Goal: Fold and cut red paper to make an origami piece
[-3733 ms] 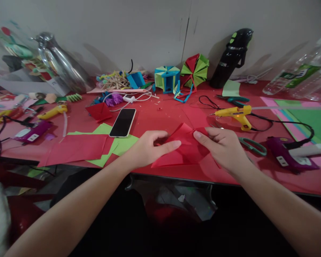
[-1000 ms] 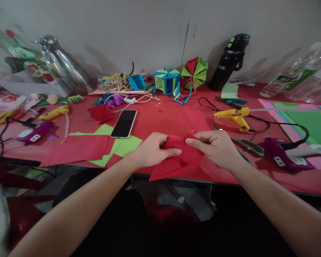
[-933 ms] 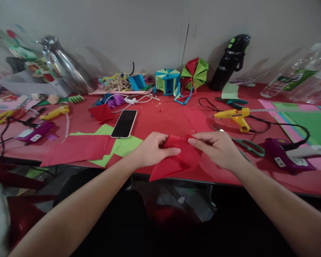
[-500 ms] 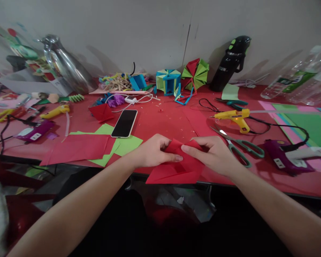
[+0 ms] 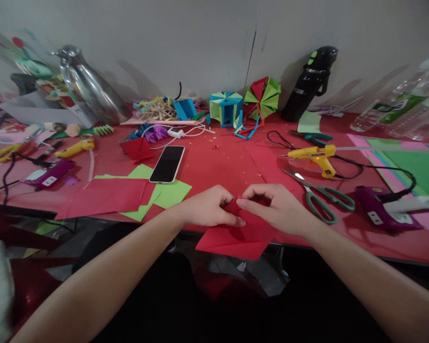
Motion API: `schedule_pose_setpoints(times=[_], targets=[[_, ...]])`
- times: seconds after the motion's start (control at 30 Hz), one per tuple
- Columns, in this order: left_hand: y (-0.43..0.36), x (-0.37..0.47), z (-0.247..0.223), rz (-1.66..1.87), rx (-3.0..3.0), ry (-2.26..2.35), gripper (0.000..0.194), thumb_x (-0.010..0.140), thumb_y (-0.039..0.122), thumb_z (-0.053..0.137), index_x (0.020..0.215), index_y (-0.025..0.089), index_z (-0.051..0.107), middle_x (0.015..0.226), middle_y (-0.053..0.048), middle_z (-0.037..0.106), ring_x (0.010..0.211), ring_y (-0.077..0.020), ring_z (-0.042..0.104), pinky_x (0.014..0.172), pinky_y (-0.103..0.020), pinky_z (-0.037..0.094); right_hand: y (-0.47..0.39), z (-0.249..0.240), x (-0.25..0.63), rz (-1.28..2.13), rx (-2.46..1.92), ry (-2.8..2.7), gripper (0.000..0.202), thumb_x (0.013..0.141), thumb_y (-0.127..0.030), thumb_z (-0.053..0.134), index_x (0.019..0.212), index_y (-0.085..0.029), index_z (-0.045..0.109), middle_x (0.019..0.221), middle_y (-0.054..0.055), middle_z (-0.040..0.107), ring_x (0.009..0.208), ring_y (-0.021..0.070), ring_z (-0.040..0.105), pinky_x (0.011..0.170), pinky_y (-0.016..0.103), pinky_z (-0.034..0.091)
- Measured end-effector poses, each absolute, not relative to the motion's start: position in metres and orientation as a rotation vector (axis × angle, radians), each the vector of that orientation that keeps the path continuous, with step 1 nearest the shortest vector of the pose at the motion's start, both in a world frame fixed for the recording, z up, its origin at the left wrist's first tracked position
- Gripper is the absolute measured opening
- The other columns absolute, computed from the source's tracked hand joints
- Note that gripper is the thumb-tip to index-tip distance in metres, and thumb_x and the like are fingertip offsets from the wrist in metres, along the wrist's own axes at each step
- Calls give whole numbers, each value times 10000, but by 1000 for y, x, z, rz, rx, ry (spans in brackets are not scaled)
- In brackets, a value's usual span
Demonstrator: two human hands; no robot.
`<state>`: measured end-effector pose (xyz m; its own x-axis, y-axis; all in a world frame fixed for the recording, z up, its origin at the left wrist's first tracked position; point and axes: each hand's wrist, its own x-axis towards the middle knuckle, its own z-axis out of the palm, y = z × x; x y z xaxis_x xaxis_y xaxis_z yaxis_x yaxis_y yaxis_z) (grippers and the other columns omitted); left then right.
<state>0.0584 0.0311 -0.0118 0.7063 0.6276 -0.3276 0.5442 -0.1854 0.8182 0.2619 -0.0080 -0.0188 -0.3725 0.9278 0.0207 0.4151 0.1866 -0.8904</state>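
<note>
A creased sheet of red paper is held between both hands at the front edge of the table, its lower part jutting out past the edge. My left hand grips it from the left, thumb lying on top. From the right, my right hand pinches the far corner of the paper between thumb and forefinger. The fingertips of both hands nearly meet there. Fingers beneath the sheet are hidden. Scissors with green handles lie just right of my right hand.
Left of the hands are a phone, green paper and red sheets. To the right sit a yellow glue gun and a purple power strip. Behind stand paper models, a black bottle and a steel jug.
The red paper has turned a little and its lower edge has dropped nearer to me. My right hand's fingers have shifted left, closing on the paper's far corner beside my left fingers.
</note>
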Motion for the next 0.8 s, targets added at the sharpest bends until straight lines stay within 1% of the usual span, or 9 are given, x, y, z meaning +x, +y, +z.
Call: schedule_pose_setpoints(times=[0.1,0.23,0.33,0.47,0.53,0.6,0.63,0.7,0.8], targets=[[31,60,-12,79,1860,924,543,679,488,764,548,201,322,557,67,197,502,-79,185,475,-290,117,-8,-19,260,1010,-1287,-1894,348,907,-429,613,659,-186,616,610,-20,573,597,117,490,556,251,373],[33,61,-13,91,1863,924,547,692,483,758,558,202,308,558,68,199,502,-81,181,477,-294,123,-9,-20,255,1002,-1259,-1867,272,927,-376,585,751,-189,673,708,3,663,671,138,571,628,258,432],[34,60,-13,76,1855,944,563,683,500,764,561,205,300,562,67,202,503,-81,187,477,-293,122,-9,-21,252,1043,-1249,-1801,192,893,-358,640,807,-196,699,791,14,715,719,151,623,666,263,466],[35,57,-13,83,1864,991,596,647,565,774,556,205,307,565,65,205,509,-83,189,475,-289,120,-4,-22,260,1074,-1303,-1669,321,909,-470,608,775,-198,715,783,32,720,744,170,643,691,283,477],[35,55,-13,93,1853,1032,592,647,585,766,557,201,324,569,61,229,517,-86,211,472,-282,131,-3,-22,270,1150,-1289,-1630,375,926,-526,561,847,-201,731,856,50,731,825,189,662,740,298,487],[36,54,-13,108,1818,1058,559,665,573,756,561,194,358,573,58,270,524,-87,244,474,-271,157,-2,-20,280,1264,-1286,-1721,330,870,-517,654,999,-224,730,943,41,731,863,187,655,734,287,484],[36,54,-12,116,1799,1054,532,680,560,749,563,190,386,575,56,294,527,-87,259,479,-265,176,-2,-20,285,1296,-1312,-1785,320,828,-506,708,988,-229,729,889,21,714,797,170,636,675,270,469],[36,53,-12,125,1768,1024,471,712,544,729,582,179,461,580,52,347,532,-87,295,491,-255,212,-3,-20,289,1268,-1366,-1880,307,836,-512,693,807,-206,705,686,-19,608,618,124,529,548,250,385],[37,51,-11,147,1739,980,411,735,526,717,627,171,540,595,48,404,539,-89,330,502,-247,246,-3,-20,288,1033,-1470,-1909,472,869,-514,646,558,-181,526,532,-52,365,510,88,332,480,260,254]])
